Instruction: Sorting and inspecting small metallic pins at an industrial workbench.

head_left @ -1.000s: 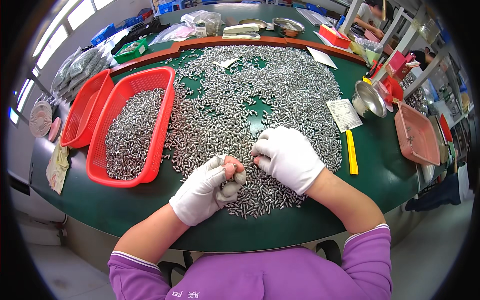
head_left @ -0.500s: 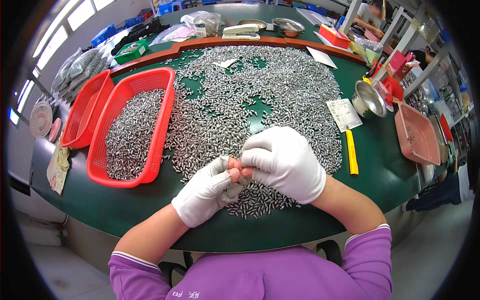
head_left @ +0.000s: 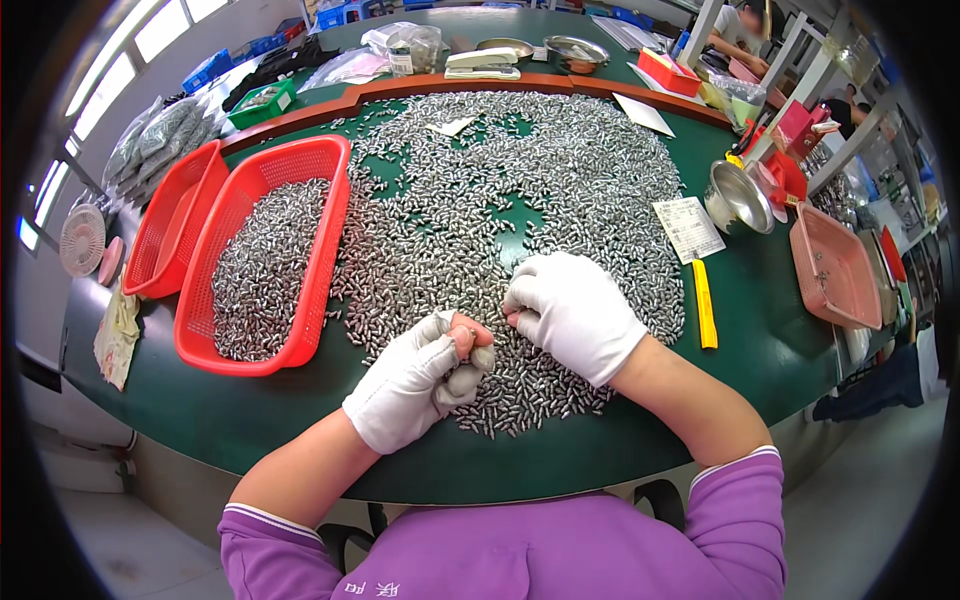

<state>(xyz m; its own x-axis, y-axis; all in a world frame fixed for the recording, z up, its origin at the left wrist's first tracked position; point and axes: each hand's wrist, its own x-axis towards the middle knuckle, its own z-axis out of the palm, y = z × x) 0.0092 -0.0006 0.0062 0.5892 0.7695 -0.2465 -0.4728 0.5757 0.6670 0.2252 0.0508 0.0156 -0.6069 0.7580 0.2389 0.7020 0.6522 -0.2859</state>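
A broad layer of small silver metal parts [head_left: 600,210] covers the middle of the green table. My left hand [head_left: 415,385], in a white glove with bare fingertips, is closed in a pinch above the near side of the layer. A tiny silver metal part shows between its thumb and forefinger, mostly hidden. To its right, and apart from it, my right hand [head_left: 575,315] hangs low over the parts in a similar glove. Its thumb and fingers are drawn together; whatever lies between them is hidden.
On the left stands a red basket [head_left: 340,190] heaped with parts, beside another red basket [head_left: 150,270]. A yellow cutter [head_left: 705,305], paper slip [head_left: 690,230], metal bowl [head_left: 738,197] and pink tray [head_left: 835,265] lie right. A stapler [head_left: 482,65] rests beyond the brown wooden edging [head_left: 450,87].
My right hand has parted from the left and moved slightly right, down toward the parts. The left hand stays almost in place, still pinched.
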